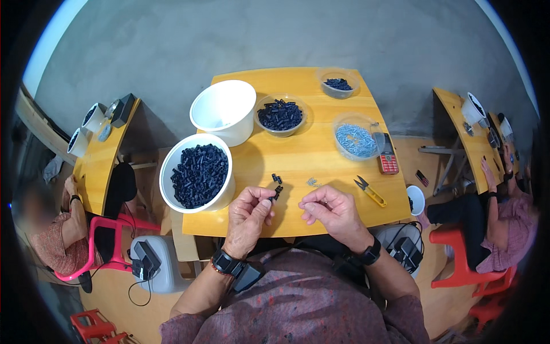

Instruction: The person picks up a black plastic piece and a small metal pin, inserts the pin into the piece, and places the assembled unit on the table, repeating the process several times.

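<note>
My left hand (249, 215) pinches a small black plastic part (277, 193) between thumb and fingers above the near edge of the yellow table (298, 157). My right hand (329, 209) is beside it, fingertips pinched together on something too small to make out. Another small black piece (276, 178) lies on the table just beyond my left hand, and a few tiny metal bits (312, 182) lie ahead of my right hand.
A white bucket (197, 172) full of black parts overhangs the table's left edge, an empty white bucket (224, 110) stands behind it. Clear bowls hold black parts (279, 114), (338, 83) and metal screws (356, 139). A red phone (388, 157) and yellow snips (369, 192) lie right. People sit at side tables.
</note>
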{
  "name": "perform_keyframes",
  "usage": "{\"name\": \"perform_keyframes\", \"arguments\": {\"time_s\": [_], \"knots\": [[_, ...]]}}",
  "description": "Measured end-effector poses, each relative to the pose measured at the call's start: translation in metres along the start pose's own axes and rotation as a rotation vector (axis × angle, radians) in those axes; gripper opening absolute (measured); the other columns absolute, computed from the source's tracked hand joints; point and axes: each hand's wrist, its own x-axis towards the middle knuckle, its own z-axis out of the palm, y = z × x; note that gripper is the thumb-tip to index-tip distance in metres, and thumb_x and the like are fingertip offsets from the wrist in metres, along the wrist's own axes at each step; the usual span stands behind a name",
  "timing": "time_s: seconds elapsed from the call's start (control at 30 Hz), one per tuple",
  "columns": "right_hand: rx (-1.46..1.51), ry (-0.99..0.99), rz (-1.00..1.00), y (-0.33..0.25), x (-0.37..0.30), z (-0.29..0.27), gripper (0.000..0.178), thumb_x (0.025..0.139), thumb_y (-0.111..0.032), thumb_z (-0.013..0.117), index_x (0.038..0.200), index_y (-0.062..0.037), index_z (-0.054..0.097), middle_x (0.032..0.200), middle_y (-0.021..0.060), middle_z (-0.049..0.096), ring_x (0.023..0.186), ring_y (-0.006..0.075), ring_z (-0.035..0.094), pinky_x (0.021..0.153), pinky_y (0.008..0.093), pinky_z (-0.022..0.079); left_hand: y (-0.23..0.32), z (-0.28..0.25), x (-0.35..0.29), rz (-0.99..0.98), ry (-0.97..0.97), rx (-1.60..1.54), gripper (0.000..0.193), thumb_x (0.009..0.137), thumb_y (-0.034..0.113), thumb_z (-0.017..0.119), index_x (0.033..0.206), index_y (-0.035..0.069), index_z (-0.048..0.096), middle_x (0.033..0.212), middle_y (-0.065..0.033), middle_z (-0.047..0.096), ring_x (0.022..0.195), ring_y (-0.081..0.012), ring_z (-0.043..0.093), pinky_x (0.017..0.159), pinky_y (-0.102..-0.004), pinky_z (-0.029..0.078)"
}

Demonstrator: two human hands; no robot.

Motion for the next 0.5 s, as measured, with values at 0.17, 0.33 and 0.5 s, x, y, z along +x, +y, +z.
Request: {"name": "perform_keyframes", "arguments": {"time_s": [0.17, 0.33, 0.5], "knots": [[-0.051, -0.073, -0.087, -0.009, 0.009, 0.019, 0.010, 0.095, -0.001, 0.063, 0.104, 0.0015, 0.065, 0.101, 0.0072, 0.065, 0.083, 0.0100, 0.066, 0.069, 0.0237, 0.055, 0.008, 0.002, -0.018, -0.203, 0.025, -0.503, 0.006, 0.099, 0.006, 0.060, 0.105, 0.004, 0.060, 0.091, -0.0049, 0.064, 0.071, -0.0120, 0.061, 0.063, -0.0245, 0.052], [-0.019, -0.082, -0.052, -0.006, 0.009, 0.040, 0.011, 0.096, -0.005, 0.063, 0.104, 0.0019, 0.066, 0.088, 0.0016, 0.066, 0.076, 0.0064, 0.062, 0.070, 0.0224, 0.054, -0.007, -0.011, -0.028, -0.249, 0.002, -0.687, 0.006, 0.096, 0.007, 0.063, 0.102, 0.005, 0.061, 0.091, -0.0067, 0.066, 0.075, -0.0151, 0.064, 0.069, -0.0289, 0.054], [0.007, -0.102, -0.003, -0.002, 0.005, 0.051, 0.011, 0.096, -0.004, 0.063, 0.104, 0.0024, 0.065, 0.088, 0.0019, 0.067, 0.079, 0.0071, 0.063, 0.073, 0.0228, 0.054, -0.016, -0.010, -0.032, -0.287, 0.013, -0.817, 0.004, 0.096, 0.005, 0.062, 0.100, 0.005, 0.062, 0.090, -0.0072, 0.067, 0.077, -0.0163, 0.065, 0.070, -0.0302, 0.056]]}}
